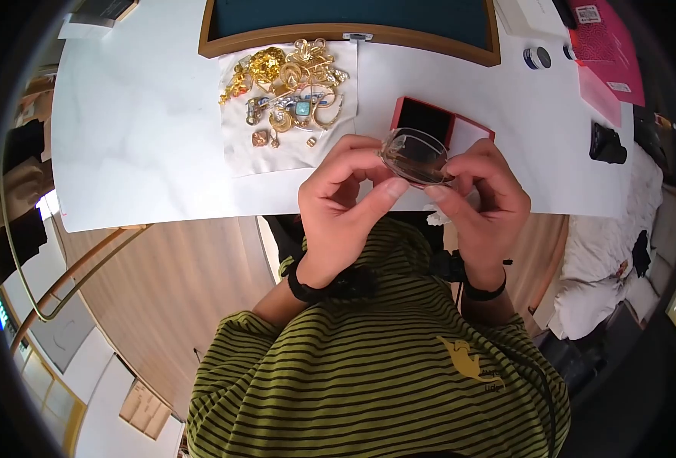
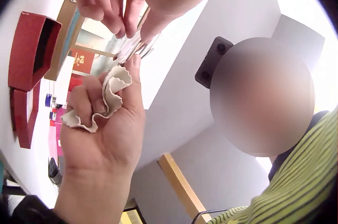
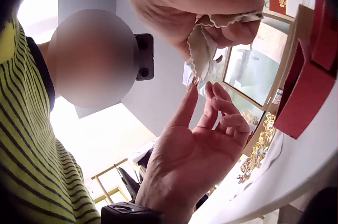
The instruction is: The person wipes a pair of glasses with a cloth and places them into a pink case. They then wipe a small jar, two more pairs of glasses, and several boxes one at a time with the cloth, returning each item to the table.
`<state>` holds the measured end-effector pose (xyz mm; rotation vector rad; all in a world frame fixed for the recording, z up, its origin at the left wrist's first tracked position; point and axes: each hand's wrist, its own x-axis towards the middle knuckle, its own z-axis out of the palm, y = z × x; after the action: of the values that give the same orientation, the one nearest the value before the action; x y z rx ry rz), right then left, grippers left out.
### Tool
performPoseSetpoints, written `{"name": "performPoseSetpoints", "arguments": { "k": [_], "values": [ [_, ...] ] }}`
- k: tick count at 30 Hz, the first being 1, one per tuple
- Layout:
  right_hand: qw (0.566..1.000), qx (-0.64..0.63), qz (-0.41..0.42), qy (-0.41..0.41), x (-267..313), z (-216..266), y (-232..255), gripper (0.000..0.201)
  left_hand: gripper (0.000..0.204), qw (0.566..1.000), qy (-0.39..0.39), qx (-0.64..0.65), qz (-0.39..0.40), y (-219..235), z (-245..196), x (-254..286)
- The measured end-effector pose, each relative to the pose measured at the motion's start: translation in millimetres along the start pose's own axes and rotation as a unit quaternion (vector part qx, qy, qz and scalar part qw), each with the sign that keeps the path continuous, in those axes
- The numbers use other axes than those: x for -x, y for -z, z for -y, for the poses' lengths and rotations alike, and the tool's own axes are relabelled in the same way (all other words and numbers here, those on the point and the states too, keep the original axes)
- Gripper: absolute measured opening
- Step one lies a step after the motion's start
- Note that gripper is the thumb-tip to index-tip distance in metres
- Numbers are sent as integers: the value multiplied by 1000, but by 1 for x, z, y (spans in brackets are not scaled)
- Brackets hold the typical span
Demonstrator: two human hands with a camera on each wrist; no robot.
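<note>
A pair of clear, thin-rimmed lenses, seemingly eyeglasses [image 1: 416, 155], is held up over the table's front edge. My left hand [image 1: 345, 202] pinches one side between thumb and fingers, and my right hand [image 1: 492, 200] pinches the other. A pale cloth with a scalloped edge [image 2: 112, 97] lies crumpled in the curled fingers of my right hand [image 2: 103, 147]; the right wrist view shows the cloth [image 3: 202, 49] hanging beside the thumb. My left hand [image 3: 193, 152] has no cloth. Fingers partly hide the lenses in both wrist views.
Behind the hands lies an open red box [image 1: 471, 128] with a dark interior. Gold jewellery [image 1: 280, 76] covers a white cloth [image 1: 254, 160] at the left. A wooden-framed tray [image 1: 277, 38] stands at the back; a small jar [image 1: 537, 58] and black pouch [image 1: 607, 143] are at the right.
</note>
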<state>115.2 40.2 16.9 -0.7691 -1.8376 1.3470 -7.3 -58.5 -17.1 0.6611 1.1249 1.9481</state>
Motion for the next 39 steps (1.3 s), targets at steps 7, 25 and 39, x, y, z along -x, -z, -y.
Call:
{"name": "performPoseSetpoints", "arguments": {
  "k": [7, 25, 39],
  "values": [
    [999, -53, -2, -1, 11, -6, -8, 23, 30, 987, 85, 131, -26, -8, -5, 2],
    [962, -234, 42, -134, 12, -5, -10, 17, 32, 992, 104, 68, 18, -8, -9, -2],
    [951, -235, 125, -157, 19, 1, -7, 28, 29, 988, -16, 140, 66, -4, -2, -2]
  ]
}}
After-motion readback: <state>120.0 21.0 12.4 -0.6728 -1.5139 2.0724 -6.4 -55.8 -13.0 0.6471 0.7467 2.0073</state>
